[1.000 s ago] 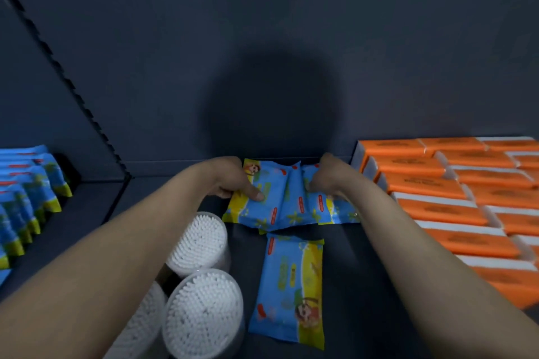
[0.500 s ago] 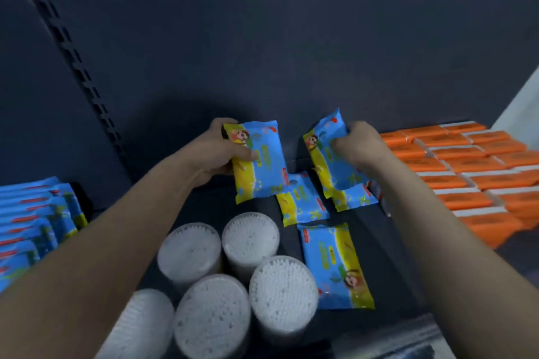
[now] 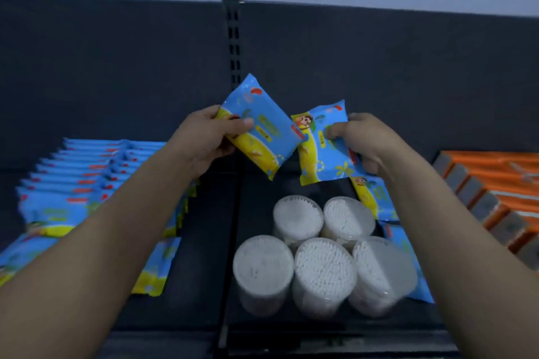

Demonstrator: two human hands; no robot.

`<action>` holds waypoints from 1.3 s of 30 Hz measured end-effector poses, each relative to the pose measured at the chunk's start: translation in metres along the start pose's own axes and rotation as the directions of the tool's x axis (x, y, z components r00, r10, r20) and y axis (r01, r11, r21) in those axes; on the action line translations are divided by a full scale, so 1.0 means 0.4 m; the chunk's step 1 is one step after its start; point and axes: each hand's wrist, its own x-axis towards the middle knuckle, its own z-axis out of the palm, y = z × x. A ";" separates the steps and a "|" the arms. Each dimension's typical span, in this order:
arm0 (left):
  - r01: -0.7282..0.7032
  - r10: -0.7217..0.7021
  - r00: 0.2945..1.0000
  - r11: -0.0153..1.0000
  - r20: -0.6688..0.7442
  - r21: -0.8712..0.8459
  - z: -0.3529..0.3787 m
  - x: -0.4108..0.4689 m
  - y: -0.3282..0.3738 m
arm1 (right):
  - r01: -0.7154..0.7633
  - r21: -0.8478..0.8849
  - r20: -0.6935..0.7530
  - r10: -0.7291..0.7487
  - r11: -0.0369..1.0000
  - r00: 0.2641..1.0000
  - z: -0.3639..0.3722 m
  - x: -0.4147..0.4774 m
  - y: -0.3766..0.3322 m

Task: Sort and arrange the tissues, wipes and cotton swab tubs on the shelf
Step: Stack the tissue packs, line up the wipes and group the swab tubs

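Blue-and-yellow packs fill both hands. The left hand (image 3: 204, 141) grips the first wipes pack (image 3: 259, 131) by its left end, thumb across the front, and the pack is tilted with one corner pointing up. The right hand (image 3: 366, 140) pinches the second wipes pack (image 3: 322, 151) by its right edge, fingers curled round it. The two packs meet at their inner edges and are held above the dark shelf (image 3: 204, 242), in front of its slotted post (image 3: 233, 38).

Below them five cotton swab tubs (image 3: 325, 268) stand upright in a tight cluster, two behind and three in front. Two loose wipes packs (image 3: 370, 195) lie flat just right of the tubs, partly under the right forearm. A row of wipes packs (image 3: 87, 178) stands on edge on the left section of the shelf. Orange tissue packs (image 3: 490, 183) are lined up at the far right.
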 end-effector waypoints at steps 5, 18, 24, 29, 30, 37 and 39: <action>-0.060 0.063 0.971 0.998 -0.230 0.023 -0.166 -0.127 0.013 | 0.068 -0.083 0.290 -0.041 0.994 0.956 0.165 -0.004 -0.049; 0.005 -0.036 0.924 0.997 -0.380 -0.082 -0.535 -0.375 -0.048 | 0.395 -0.424 0.564 -0.103 0.815 0.819 0.505 -0.134 -0.109; 0.161 -0.154 0.951 0.987 -0.267 0.002 -0.707 -0.389 -0.114 | 0.524 -0.721 0.598 0.026 0.452 0.801 0.666 -0.207 -0.086; 0.285 -0.280 0.946 0.959 -0.161 0.003 -0.790 -0.363 -0.161 | 0.451 -0.810 0.509 0.067 0.376 0.858 0.750 -0.247 -0.047; 0.305 -0.301 0.945 0.952 -0.128 0.016 -0.800 -0.356 -0.169 | 0.421 -0.826 0.483 0.087 0.375 0.871 0.754 -0.253 -0.042; 0.333 -0.329 0.943 0.921 -0.056 0.202 -0.830 -0.319 -0.229 | 0.304 -0.887 0.382 0.180 0.348 0.906 0.779 -0.267 -0.012; 0.297 -0.291 0.955 0.910 -0.065 0.289 -0.829 -0.317 -0.231 | 0.290 -0.890 0.366 0.173 0.353 0.914 0.788 -0.261 -0.004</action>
